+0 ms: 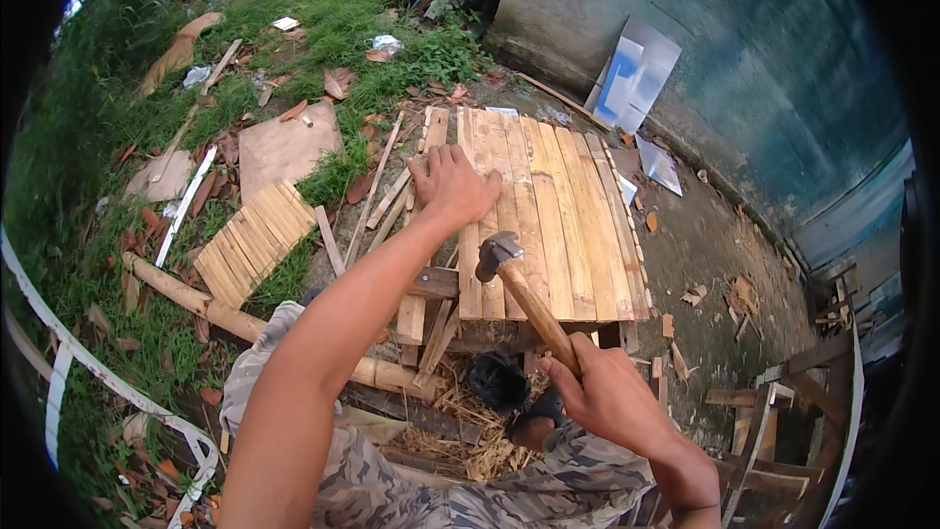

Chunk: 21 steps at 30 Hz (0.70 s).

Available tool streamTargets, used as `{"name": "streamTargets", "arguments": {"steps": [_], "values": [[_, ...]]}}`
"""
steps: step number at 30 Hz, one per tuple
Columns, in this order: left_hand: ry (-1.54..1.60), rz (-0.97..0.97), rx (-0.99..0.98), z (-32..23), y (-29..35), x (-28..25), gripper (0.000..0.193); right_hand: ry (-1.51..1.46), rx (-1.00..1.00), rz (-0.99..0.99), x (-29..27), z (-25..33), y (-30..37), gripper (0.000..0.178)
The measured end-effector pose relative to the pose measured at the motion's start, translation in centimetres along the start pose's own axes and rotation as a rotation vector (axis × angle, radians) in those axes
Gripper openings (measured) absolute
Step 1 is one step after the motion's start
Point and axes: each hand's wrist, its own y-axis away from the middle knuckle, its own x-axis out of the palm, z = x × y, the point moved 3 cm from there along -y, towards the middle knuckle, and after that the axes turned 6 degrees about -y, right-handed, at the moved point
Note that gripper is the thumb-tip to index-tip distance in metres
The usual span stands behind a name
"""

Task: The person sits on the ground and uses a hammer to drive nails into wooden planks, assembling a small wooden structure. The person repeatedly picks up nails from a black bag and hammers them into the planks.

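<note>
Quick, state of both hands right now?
Left hand: open, fingers spread, resting on the wooden slats.
Right hand: closed, holding the wooden-handled hammer.

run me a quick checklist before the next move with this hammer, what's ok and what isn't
1. Hammer gripped: ok, the right hand is closed around its wooden handle.
2. Left hand clear of the hammer head: ok, it is at the left part of the slatted panel, apart from the head.
3. Nail under the left fingers: cannot tell, the hand hides that spot.
4. Space left of the panel tidy: not ok, loose wood strips lie there.
5. Ground by the foot clear: not ok, straw-like shavings are scattered around it.
</note>
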Motion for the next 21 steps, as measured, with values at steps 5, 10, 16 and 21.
{"name": "streamTargets", "arguments": {"steps": [5,10,16,21], "values": [[0.018,-0.01,0.046,0.3,-1.1,-0.2,0.086,-0.175,-0.145,-0.218,-2.2,0.4,0.7,0.021],[0.034,-0.063,0.019,0.1,-1.1,0.0,0.086,0.107,-0.01,0.076,1.0,-0.3,-1.5,0.026],[0.023,-0.047,0.046,0.1,-1.3,-0.1,0.087,-0.081,-0.083,-0.126,-1.7,-0.5,-0.1,0.026],[0.04,-0.047,0.016,0.1,-1.3,-0.1,0.086,-0.144,-0.063,-0.159,1.3,-0.9,-1.6,0.022]]}}
